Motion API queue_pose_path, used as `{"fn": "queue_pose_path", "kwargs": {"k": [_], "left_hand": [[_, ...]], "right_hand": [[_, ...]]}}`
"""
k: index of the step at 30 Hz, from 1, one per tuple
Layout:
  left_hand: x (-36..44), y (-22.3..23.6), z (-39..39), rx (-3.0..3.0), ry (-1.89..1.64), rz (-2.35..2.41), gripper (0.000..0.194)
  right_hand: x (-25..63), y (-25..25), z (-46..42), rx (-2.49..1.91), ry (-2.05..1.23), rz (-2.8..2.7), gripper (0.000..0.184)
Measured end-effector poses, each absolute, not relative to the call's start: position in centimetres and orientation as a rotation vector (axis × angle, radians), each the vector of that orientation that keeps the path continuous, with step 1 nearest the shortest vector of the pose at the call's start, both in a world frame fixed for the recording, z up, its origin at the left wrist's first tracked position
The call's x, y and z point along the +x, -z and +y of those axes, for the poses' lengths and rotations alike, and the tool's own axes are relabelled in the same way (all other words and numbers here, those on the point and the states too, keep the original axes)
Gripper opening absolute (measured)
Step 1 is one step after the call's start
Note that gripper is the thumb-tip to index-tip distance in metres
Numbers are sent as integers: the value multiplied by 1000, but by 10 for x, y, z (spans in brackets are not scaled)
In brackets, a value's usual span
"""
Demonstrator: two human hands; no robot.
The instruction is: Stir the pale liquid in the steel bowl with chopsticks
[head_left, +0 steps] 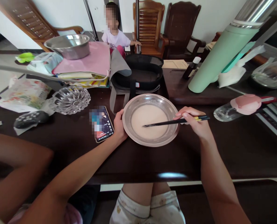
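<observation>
A shallow steel bowl (150,142) stands on the dark table before me, with a pale, milky liquid (150,116) in it. My left hand (120,126) grips the bowl's left rim, thumb on the edge and the other fingers hidden beneath. In my right hand (194,119) is a pair of black chopsticks (161,123) with gold bands. Their tips dip into the liquid near the bowl's middle, and they cross over the right rim. Just left of my left hand lies a phone (103,124) with its screen lit.
Behind the bowl sits a black bag (140,74). A glass dish (73,101) and a pile of folders with a steel basin (70,46) are at left. A green thermos (222,59) and a pink-lidded bottle (243,107) are at right. Another person's arm (19,155) rests at left; someone sits beyond the table.
</observation>
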State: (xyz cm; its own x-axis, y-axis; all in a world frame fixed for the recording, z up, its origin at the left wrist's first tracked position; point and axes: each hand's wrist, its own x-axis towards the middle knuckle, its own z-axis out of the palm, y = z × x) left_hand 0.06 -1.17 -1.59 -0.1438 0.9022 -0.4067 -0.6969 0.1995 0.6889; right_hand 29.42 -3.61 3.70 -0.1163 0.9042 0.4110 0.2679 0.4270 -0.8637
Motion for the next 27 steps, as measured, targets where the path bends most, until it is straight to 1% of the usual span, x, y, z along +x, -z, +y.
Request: {"fn": "queue_pose_path", "kwargs": {"k": [3, 6, 10, 13, 16, 19, 22, 27], "left_hand": [[1, 17, -11, 259, -1414, 982, 28], [1, 18, -10, 252, -1410, 971, 28], [0, 18, -11, 261, -1417, 969, 27], [-1, 17, -11, 261, -1409, 979, 27], [0, 16, -12, 253, -1391, 985, 27], [0, 16, -11, 249, -1402, 988, 27], [0, 17, -11, 253, -1419, 980, 27], [0, 17, -11, 259, -1414, 974, 26]], "right_hand": [[295, -37, -36, -1079, -708, -1616, 35], [297, -36, -36, -1077, -724, -1529, 33], [294, -36, -36, -1007, -768, -1633, 33], [293, -37, -34, -1035, -713, -1669, 33], [296, -35, -35, -1095, -668, -1562, 34], [297, -34, -36, -1080, -737, -1521, 34], [294, -36, -36, -1040, -789, -1612, 37], [295, -36, -35, -1091, -737, -1558, 36]]}}
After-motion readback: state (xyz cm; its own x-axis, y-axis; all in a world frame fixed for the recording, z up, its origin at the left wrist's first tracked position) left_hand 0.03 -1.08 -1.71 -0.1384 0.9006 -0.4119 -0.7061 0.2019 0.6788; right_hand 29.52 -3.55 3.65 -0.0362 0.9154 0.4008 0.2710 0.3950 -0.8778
